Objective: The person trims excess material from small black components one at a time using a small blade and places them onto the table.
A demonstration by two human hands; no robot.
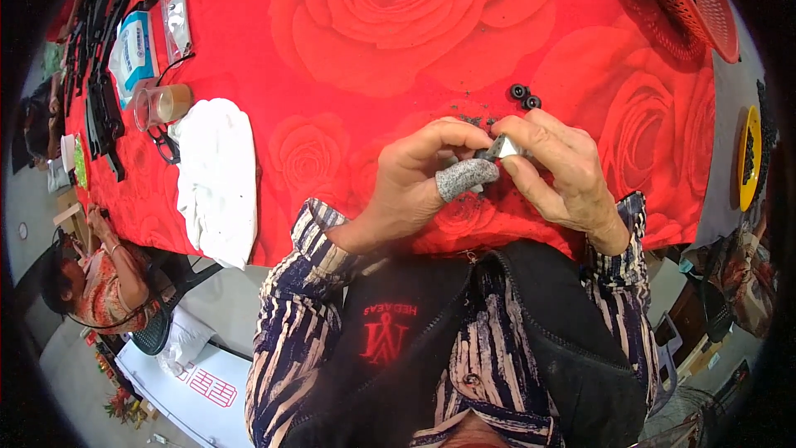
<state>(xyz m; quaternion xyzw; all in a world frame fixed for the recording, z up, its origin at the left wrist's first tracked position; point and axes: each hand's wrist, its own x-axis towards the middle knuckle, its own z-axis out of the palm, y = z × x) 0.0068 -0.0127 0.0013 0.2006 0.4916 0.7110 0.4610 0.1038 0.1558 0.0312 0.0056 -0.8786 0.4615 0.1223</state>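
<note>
Dark piece (495, 149) is held up between the two hands, in front of the chest and over the near part of the red tablecloth (332, 187)
Long axis: slanted, from near left to far right as far as can be seen; both ends are partly covered by fingers, so full length and shape can't be told
Left hand (406, 181): narrow pinch, index finger and thumb closed on the dark piece from the left. Thumb is wrapped in a grey finger cover (464, 179)
Right hand (565, 168): narrow pinch too, index finger and thumb brought in from the right around a small white piece (509, 148)
White piece is seen right up against the right side of the dark piece. Whether the two are joined or only pressed together can't be told
Neither hand is nearer: the fingertips of both are met at the work, with the dark piece more on the left hand's side, the white one more on the right's
Dark crumbs (473, 120) are scattered on the cloth just beyond the fingers, more of them below the hands
Black round parts (520, 92) are set together on the cloth, beyond the right hand's index finger, near but not touched
Farther off: white cloth (217, 187) laid well to the left, red basket (686, 2) at the far right, yellow tray (755, 158) seen right of the table
</note>
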